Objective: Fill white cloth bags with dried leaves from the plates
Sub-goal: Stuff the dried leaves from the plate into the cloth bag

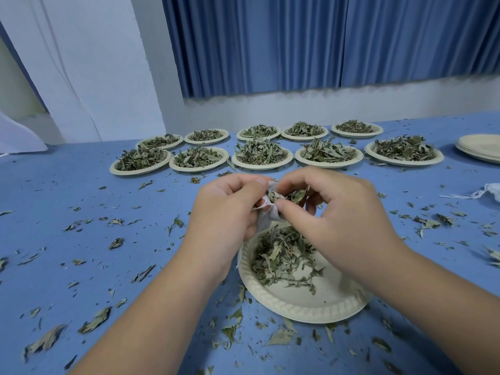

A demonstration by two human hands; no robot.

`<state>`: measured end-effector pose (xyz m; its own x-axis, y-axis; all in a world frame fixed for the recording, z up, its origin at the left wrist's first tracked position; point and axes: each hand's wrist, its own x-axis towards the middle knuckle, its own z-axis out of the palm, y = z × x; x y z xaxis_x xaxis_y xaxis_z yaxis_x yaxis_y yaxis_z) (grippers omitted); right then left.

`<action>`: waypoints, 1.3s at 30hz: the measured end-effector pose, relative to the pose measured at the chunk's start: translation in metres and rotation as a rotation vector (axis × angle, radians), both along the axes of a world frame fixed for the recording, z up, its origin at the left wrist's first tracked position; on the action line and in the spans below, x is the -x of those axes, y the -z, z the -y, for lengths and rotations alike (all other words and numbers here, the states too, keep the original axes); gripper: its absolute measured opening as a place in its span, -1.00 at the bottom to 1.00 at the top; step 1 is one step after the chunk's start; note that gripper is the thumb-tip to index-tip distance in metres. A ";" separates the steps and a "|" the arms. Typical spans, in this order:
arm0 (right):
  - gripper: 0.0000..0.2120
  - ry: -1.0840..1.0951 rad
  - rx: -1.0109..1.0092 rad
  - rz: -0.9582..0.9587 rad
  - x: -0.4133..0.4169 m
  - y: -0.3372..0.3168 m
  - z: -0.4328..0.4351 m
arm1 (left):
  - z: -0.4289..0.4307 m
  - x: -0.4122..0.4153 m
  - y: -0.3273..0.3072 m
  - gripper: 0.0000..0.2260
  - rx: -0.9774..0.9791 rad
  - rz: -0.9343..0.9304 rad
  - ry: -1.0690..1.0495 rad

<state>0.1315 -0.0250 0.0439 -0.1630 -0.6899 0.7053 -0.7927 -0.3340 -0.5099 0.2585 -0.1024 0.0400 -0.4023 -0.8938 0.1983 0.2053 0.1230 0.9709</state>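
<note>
My left hand (227, 209) grips a small white cloth bag (266, 217) by its mouth, just above the far rim of a cream paper plate (305, 307). Most of the bag is hidden behind my fingers. My right hand (332, 209) pinches a clump of dried green leaves (284, 196) at the bag's opening. The plate below still holds a loose pile of dried leaves (281, 255) on its far half, and its near half is bare.
Several paper plates heaped with leaves (261, 154) stand in two rows across the blue table's far side. A stack of bare plates (480, 148) sits at the right edge, with a white drawstring bag (491, 191) nearer. Leaf scraps litter the tabletop.
</note>
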 end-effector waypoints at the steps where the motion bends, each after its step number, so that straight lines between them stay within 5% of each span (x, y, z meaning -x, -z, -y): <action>1: -0.88 0.004 0.011 -0.021 0.000 0.000 0.000 | 0.000 0.000 0.000 -0.86 -0.003 -0.004 0.002; 12: -0.94 0.003 -0.107 0.060 0.003 -0.002 0.002 | -0.005 0.002 -0.002 -0.76 -0.006 0.002 0.074; 23: -0.79 -0.157 -0.179 0.259 0.010 -0.004 0.004 | -0.003 0.001 -0.001 -0.85 -0.037 -0.058 0.063; 39: -0.84 -0.484 -0.368 0.538 0.019 -0.013 0.001 | 0.002 -0.002 0.001 -0.87 -0.010 0.007 0.060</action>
<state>0.1121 -0.0257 0.0565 -0.0391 -0.9434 0.3293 -0.2182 -0.3135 -0.9242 0.2601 -0.1046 0.0391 -0.4564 -0.8700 0.1866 0.2047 0.1014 0.9735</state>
